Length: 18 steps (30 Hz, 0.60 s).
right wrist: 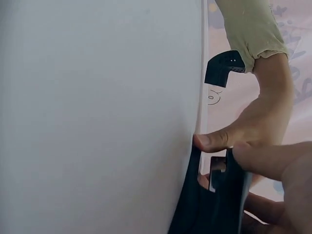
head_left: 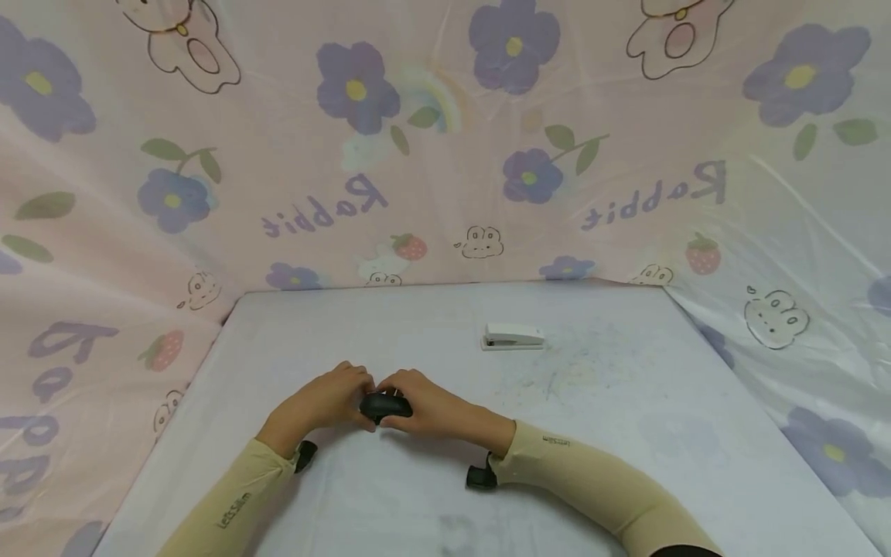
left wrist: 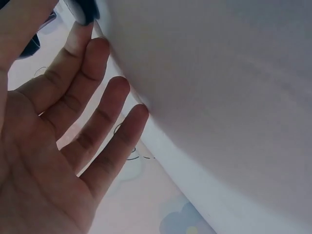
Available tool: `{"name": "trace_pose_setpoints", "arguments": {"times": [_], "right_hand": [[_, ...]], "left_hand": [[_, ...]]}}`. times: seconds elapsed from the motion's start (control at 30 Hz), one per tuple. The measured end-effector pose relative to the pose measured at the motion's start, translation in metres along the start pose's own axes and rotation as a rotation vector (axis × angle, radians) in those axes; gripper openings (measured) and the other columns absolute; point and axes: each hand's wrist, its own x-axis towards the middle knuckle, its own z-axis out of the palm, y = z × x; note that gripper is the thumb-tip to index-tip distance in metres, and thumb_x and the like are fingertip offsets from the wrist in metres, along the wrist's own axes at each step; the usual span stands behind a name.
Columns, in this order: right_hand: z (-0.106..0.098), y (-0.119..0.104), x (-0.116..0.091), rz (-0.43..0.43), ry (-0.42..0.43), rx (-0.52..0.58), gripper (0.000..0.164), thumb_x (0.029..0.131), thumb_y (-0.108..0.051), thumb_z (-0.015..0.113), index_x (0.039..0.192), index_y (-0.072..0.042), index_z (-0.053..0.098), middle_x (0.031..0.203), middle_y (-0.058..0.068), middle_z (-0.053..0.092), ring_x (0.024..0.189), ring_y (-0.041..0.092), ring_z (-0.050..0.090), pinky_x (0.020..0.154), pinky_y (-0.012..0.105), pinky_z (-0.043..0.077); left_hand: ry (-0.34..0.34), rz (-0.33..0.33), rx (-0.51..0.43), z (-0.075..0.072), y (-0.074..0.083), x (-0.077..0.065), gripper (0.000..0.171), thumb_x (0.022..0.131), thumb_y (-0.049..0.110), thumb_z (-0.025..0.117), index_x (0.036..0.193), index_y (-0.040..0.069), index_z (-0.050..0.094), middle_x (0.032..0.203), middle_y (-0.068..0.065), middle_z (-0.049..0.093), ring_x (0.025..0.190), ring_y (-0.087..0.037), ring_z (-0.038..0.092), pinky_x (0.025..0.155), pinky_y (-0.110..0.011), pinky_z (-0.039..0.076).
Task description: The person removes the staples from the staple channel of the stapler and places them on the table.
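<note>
Both hands meet at a black device (head_left: 385, 406) over the table, left of centre in the head view. In the right wrist view the device (right wrist: 222, 204) has two dark arms with a shiny metal piece between them; its exact kind does not show. My left hand (head_left: 327, 401) pinches one end between thumb and fingers, its other fingers spread loosely in the left wrist view. From the other side, my right hand (head_left: 435, 408) grips the device, with the thumb along one dark arm. Farther back on the table lies a white stapler (head_left: 513, 336).
The white table (head_left: 390, 325) has faint smudges (head_left: 578, 371) to the right of the hands. A patterned cloth (head_left: 445, 201) with flowers and rabbits hangs behind and at both sides. Black wrist cameras (head_left: 480, 476) stick out from the sleeves.
</note>
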Motion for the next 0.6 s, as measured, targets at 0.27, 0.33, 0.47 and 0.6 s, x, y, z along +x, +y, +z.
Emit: {"name": "trace_pose_setpoints", "arguments": {"times": [0.27,0.33,0.47,0.6], "right_hand": [[0.010,-0.005,0.011,0.050,0.037,-0.008,0.038,0.102,-0.025,0.077,0.134,-0.007,0.068,0.123,0.005,0.066,0.109,0.012,0.054,0.093,0.024,0.044],[0.011,-0.008,0.012,0.074,0.040,-0.008,0.035,0.103,-0.026,0.076,0.132,-0.007,0.070,0.121,0.005,0.067,0.107,0.012,0.054,0.091,0.024,0.044],[0.010,-0.011,0.012,0.108,0.039,-0.010,0.032,0.103,-0.025,0.076,0.130,-0.008,0.072,0.118,0.004,0.067,0.104,0.011,0.053,0.089,0.023,0.044],[0.009,-0.012,0.011,0.111,0.039,-0.004,0.033,0.104,-0.025,0.075,0.131,-0.008,0.071,0.120,0.004,0.067,0.105,0.012,0.054,0.090,0.023,0.044]], "left_hand": [[0.003,-0.025,-0.021,0.000,0.002,-0.002,0.044,0.075,0.037,0.100,0.101,0.018,0.071,0.100,0.012,0.064,0.101,-0.017,0.056,0.091,-0.042,0.054],[0.004,-0.031,-0.025,0.000,0.002,-0.003,0.044,0.075,0.037,0.100,0.101,0.018,0.071,0.100,0.011,0.065,0.102,-0.018,0.056,0.091,-0.043,0.054],[0.008,-0.044,-0.034,0.002,0.002,-0.003,0.045,0.075,0.037,0.100,0.102,0.017,0.071,0.100,0.011,0.065,0.103,-0.019,0.056,0.091,-0.044,0.054],[0.014,-0.038,-0.030,0.003,0.002,-0.003,0.045,0.074,0.036,0.101,0.102,0.017,0.071,0.100,0.011,0.065,0.103,-0.019,0.057,0.092,-0.044,0.055]]}}
